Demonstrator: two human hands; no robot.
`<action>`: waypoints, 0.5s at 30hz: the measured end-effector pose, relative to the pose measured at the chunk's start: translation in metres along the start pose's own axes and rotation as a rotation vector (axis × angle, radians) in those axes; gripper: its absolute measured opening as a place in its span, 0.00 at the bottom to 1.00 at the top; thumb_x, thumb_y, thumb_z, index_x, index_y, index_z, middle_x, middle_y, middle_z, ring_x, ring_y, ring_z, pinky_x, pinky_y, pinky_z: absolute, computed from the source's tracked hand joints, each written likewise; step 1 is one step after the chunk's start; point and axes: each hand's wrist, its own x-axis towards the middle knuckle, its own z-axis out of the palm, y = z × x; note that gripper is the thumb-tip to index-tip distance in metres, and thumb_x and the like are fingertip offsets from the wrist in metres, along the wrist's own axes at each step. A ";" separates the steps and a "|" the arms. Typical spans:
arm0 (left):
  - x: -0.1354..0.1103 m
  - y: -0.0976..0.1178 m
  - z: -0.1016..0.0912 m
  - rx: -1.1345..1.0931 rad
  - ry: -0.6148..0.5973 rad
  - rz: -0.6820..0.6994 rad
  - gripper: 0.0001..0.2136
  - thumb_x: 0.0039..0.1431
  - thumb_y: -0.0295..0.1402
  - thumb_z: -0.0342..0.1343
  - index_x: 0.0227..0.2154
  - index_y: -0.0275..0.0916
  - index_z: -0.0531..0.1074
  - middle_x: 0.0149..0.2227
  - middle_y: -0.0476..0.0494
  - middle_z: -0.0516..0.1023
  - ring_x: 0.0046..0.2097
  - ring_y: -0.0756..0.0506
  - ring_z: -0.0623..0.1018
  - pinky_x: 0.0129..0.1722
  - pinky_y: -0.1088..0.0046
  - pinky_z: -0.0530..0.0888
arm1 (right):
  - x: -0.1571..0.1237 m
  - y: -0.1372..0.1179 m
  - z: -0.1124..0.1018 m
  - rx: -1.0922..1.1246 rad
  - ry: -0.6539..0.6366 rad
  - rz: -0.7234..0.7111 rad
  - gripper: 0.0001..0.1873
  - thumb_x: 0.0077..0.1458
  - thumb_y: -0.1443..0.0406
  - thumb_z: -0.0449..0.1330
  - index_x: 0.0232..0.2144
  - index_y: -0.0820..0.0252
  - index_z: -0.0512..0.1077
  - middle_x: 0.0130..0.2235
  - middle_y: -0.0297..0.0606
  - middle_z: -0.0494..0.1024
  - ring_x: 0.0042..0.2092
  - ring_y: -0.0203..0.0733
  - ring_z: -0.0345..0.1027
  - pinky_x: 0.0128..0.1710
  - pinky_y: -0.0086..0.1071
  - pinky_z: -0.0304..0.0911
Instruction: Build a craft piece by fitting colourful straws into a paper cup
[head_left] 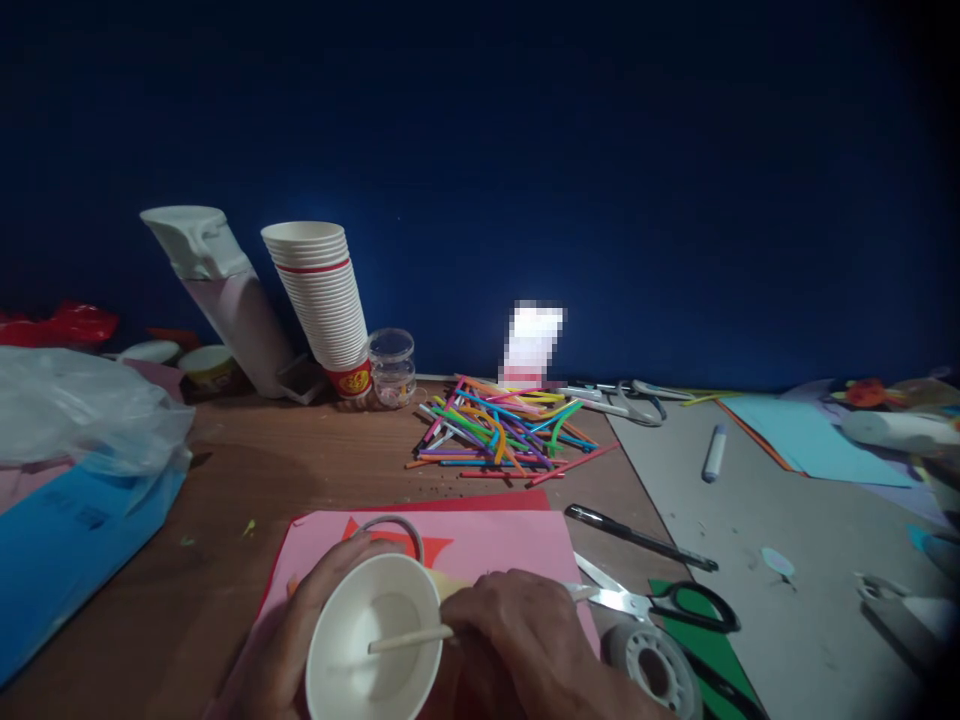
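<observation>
The cup [373, 645] was white, the paper sheet [480, 545] pink, the straws [506, 430] many-coloured, the table [247, 470] brown, the wall [600, 150] deep blue.

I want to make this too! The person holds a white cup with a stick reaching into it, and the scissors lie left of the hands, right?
Not quite. The head view shows the scissors lying right of the hands, not left. The rest fits: the left hand holds the white cup and the right hand holds the stick reaching into it.
</observation>
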 end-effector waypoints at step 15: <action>0.004 0.003 -0.012 0.011 0.003 0.108 0.45 0.22 0.51 0.64 0.51 0.46 0.63 0.46 0.43 0.73 0.45 0.34 0.73 0.41 0.63 0.74 | 0.007 -0.005 -0.010 -0.019 0.014 -0.055 0.11 0.53 0.64 0.53 0.41 0.52 0.66 0.25 0.36 0.72 0.26 0.38 0.66 0.25 0.30 0.62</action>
